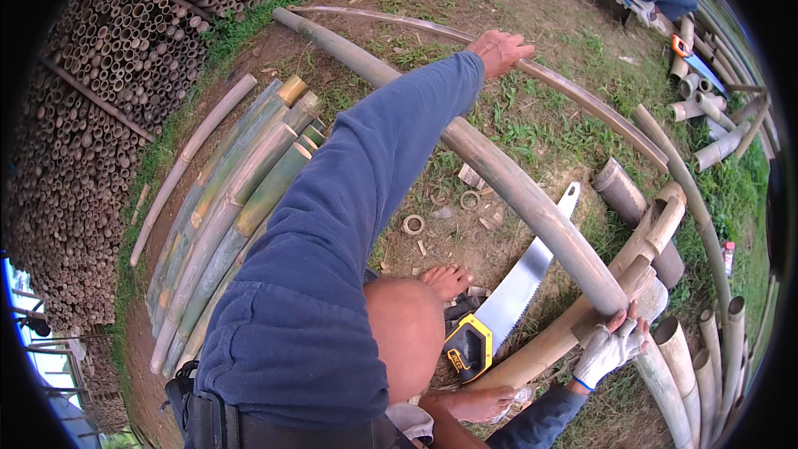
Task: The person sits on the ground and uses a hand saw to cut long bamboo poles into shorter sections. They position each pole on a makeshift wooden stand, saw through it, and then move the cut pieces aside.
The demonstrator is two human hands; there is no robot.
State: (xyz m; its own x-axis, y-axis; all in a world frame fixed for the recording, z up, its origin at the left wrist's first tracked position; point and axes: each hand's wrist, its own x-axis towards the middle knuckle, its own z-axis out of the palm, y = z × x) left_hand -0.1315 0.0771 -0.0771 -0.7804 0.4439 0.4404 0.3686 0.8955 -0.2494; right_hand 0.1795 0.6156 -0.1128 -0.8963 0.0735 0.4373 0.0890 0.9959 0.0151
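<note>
Gripping a skinny bamboo strip (582, 101) with my left hand (500, 51), gloved right hand (607, 353) curled on a thick bamboo pole (532, 202) near its end, saw (517, 284) nearby.

Bare left hand (501, 51) has a thin bamboo strip (588, 105) around 1 o'clock, gloved right hand (609, 354) is gripping the end of a thick bamboo pole (534, 204) at 4, yellow-and-black-handled saw (515, 287) sits between 4 and 5, bamboo bundle (226, 209) at 9, huge bamboo stack (125, 91) up at 10
</note>
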